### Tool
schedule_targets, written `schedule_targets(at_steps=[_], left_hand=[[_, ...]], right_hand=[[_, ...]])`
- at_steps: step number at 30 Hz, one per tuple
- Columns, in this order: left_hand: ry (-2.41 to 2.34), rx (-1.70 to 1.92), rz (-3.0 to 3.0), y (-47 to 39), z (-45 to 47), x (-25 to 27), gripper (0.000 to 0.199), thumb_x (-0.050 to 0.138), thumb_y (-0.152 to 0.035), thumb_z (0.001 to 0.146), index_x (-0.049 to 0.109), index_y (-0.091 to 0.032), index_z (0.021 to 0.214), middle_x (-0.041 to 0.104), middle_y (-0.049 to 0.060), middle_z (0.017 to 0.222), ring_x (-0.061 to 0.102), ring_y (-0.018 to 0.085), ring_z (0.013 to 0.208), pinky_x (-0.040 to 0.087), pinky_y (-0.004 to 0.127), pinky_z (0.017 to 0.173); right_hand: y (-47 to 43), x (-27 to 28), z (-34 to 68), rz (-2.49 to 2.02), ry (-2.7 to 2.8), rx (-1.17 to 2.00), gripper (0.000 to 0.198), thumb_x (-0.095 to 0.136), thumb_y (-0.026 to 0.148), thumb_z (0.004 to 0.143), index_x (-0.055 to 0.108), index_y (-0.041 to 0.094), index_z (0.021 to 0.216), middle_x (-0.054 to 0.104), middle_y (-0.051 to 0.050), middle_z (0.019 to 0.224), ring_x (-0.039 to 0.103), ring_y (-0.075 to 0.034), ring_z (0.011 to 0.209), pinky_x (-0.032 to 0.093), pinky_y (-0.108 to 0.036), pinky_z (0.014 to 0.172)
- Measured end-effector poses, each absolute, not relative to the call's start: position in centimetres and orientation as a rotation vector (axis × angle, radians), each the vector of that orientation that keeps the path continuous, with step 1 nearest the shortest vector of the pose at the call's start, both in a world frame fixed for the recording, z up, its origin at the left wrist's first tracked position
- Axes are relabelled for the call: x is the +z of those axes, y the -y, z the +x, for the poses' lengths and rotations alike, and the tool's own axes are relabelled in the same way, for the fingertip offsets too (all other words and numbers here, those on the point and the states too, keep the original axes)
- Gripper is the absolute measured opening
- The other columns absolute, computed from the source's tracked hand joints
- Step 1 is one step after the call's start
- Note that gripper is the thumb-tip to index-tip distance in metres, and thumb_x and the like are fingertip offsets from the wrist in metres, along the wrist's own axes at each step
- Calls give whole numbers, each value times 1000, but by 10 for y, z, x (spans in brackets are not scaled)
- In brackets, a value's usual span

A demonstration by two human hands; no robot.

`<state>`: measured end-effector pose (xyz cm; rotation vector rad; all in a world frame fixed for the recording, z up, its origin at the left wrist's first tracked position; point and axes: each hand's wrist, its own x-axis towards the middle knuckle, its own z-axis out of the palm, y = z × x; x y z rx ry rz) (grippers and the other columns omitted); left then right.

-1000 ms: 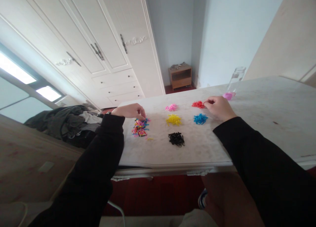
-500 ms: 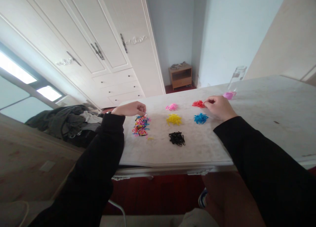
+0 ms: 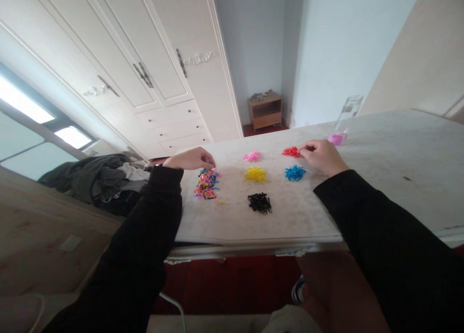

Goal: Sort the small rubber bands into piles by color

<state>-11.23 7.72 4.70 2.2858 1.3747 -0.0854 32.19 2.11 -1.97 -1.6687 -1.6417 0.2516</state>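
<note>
My left hand [image 3: 195,159] hangs over the far end of a mixed-colour pile of small rubber bands [image 3: 206,187], fingers pinched together. What the fingertips hold, if anything, is too small to make out. My right hand [image 3: 322,156] is at the right edge of a small pile of red rubber bands [image 3: 290,152], its thumb and finger closed; their contents cannot be made out. Nearer me than the red pile lie blue rubber bands [image 3: 295,173]. Between the hands are separate piles of pink rubber bands [image 3: 252,156], yellow rubber bands [image 3: 255,174] and black rubber bands [image 3: 260,203].
A clear glass bottle [image 3: 347,114] with something pink at its base stands beyond my right hand on the white table [image 3: 224,226]. One yellow band [image 3: 220,203] lies apart beside the mixed pile. Dark clothes [image 3: 90,178] are heaped left of the table.
My left fingers have shifted very slightly at the top of the mixed pile. My right hand stays almost still at the red pile.
</note>
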Motion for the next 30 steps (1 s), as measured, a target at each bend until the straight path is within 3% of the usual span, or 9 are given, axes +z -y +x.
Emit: schedule_targets(at_steps=[6, 12, 19, 30], left_hand=[[-1312, -31, 2284, -82, -115, 43, 32, 75, -45, 82, 84, -16, 89, 75, 3, 70, 58, 15, 62, 39, 29, 63], [-1156, 467, 2056, -64, -89, 45, 21, 81, -34, 80, 81, -15, 89, 76, 5, 72, 66, 17, 68, 51, 29, 68], [-978, 642, 1963, -33, -36, 37, 8, 85, -25, 79, 84, -17, 81, 76, 4, 71, 65, 13, 65, 54, 27, 67], [-855, 863, 1613, 9, 18, 15, 24, 97, -29, 71, 86, -14, 87, 81, 5, 75, 72, 13, 65, 61, 27, 67]], right_hand=[[-21, -20, 322, -1659, 1653, 242, 16, 64, 24, 81, 74, 22, 68, 79, -8, 76, 71, -25, 77, 50, -33, 73], [-24, -23, 324, -1600, 1659, 237, 18, 65, 25, 80, 73, 23, 65, 79, -7, 75, 72, -26, 78, 50, -35, 75], [-18, -17, 314, -1425, 1654, 218, 16, 63, 24, 81, 72, 21, 67, 77, -7, 76, 69, -24, 75, 48, -35, 71], [19, 1, 260, -664, 2115, 74, 15, 72, 26, 96, 74, 21, 82, 77, -4, 80, 65, -23, 82, 50, -37, 78]])
